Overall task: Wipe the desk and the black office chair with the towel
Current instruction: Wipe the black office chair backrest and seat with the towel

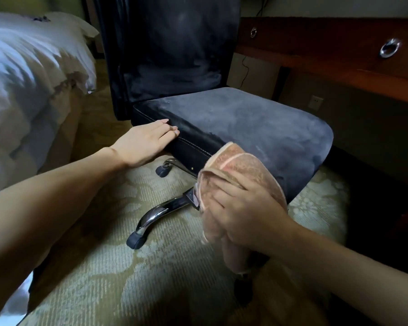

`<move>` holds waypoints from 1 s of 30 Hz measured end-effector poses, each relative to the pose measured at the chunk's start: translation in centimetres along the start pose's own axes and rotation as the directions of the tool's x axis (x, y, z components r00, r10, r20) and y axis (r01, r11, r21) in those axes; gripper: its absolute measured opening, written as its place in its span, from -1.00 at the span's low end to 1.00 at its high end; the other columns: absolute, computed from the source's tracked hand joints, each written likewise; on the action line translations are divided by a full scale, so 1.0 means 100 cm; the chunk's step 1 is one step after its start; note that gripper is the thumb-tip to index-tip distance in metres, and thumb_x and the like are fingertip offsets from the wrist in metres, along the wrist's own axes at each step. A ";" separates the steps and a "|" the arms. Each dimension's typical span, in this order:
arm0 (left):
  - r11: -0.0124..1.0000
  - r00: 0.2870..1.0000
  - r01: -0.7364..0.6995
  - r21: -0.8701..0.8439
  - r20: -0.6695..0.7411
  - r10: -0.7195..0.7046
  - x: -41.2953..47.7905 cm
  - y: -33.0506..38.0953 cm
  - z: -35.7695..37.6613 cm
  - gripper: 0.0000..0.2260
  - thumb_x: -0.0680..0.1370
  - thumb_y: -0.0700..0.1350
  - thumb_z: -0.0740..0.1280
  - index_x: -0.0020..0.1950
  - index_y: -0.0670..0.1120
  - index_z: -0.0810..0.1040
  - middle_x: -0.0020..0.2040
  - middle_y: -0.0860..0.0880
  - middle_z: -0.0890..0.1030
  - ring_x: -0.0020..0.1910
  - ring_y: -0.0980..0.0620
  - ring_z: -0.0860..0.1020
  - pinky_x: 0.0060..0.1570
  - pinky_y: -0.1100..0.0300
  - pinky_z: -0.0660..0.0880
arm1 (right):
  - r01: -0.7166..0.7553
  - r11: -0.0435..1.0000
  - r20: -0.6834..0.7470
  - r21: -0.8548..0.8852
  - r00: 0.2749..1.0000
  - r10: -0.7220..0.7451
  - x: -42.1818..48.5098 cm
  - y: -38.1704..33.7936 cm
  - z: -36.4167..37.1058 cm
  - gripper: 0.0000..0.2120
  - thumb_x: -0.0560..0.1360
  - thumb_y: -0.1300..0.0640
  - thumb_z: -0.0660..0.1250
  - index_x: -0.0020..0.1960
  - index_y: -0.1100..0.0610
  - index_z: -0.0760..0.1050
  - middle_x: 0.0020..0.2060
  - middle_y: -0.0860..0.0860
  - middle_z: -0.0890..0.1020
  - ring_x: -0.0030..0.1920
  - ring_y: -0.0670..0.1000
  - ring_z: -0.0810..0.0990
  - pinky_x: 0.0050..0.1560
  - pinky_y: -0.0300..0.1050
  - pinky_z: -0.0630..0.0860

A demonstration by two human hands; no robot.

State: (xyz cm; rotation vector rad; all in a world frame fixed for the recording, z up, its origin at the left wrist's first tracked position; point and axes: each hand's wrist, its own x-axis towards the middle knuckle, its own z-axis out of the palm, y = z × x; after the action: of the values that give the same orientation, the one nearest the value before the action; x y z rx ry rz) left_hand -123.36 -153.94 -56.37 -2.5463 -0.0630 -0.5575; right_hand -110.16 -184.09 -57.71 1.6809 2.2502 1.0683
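The black chair [245,128] is standing on the carpet [104,267] between the bed [28,78] on the left and the wooden surface [339,67] on the right. Its backrest [170,48] is rising upright at the far side, and the seat is stretching its long axis from far left toward near right. The towel [243,165] is lying over the seat's near front edge, its length running down from the seat top to a loose end hanging below the palm. The right hand [243,212] is pressing it against the chair with fingers spread fairly straight; the thumb is hidden. The left hand [144,142] is resting flat against the seat's left side edge, fingers straight and holding nothing. Two drawers [327,36] with ring handles [389,48] are sitting closed, hiding their contents.
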 end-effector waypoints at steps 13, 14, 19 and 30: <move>0.994 0.998 0.052 -0.096 -0.018 -0.054 0.001 0.003 -0.001 -0.60 0.64 -0.23 0.09 0.42 -0.31 0.46 0.31 -0.29 0.57 0.29 -0.33 0.55 0.28 -0.19 0.55 | 0.152 0.986 -0.264 0.065 0.956 -0.130 -0.083 0.031 -0.022 -0.61 0.63 0.21 0.11 -0.04 0.16 0.73 0.05 0.11 0.74 0.19 0.16 0.70 0.27 0.21 0.58; 0.991 0.998 0.066 -0.115 -0.013 -0.067 0.000 0.003 0.000 -0.61 0.63 -0.25 0.14 0.44 -0.31 0.45 0.33 -0.29 0.56 0.32 -0.34 0.53 0.28 -0.20 0.55 | 0.154 0.985 -0.272 0.074 0.954 -0.128 -0.084 0.034 -0.025 -0.61 0.64 0.18 0.11 -0.01 0.16 0.73 0.08 0.12 0.74 0.21 0.17 0.69 0.27 0.22 0.58; 0.978 0.990 0.141 -0.156 0.015 -0.141 -0.004 0.002 0.000 -0.56 0.56 -0.33 0.34 0.45 -0.30 0.44 0.37 -0.29 0.54 0.38 -0.37 0.50 0.26 -0.22 0.56 | 0.063 0.990 -0.380 0.130 0.925 -0.009 -0.032 0.045 -0.035 -0.70 0.53 0.15 0.33 0.19 0.15 0.70 0.27 0.09 0.66 0.38 0.19 0.57 0.44 0.20 0.43; 0.952 0.962 0.274 -0.137 0.058 -0.269 -0.007 0.002 -0.007 -0.53 0.56 -0.28 0.39 0.46 -0.33 0.45 0.44 -0.32 0.49 0.38 -0.33 0.52 0.39 -0.15 0.41 | -0.056 0.951 -0.018 0.304 0.998 0.064 0.004 -0.011 -0.013 -0.61 0.37 -0.02 0.31 0.15 0.02 0.65 0.24 0.02 0.64 0.35 0.10 0.54 0.55 0.31 0.20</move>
State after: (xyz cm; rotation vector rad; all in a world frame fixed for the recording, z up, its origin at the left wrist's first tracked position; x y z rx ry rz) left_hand -124.23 -154.38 -56.23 -2.7087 -0.4064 -0.6371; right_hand -111.78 -184.44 -57.32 1.8671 2.5015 0.7912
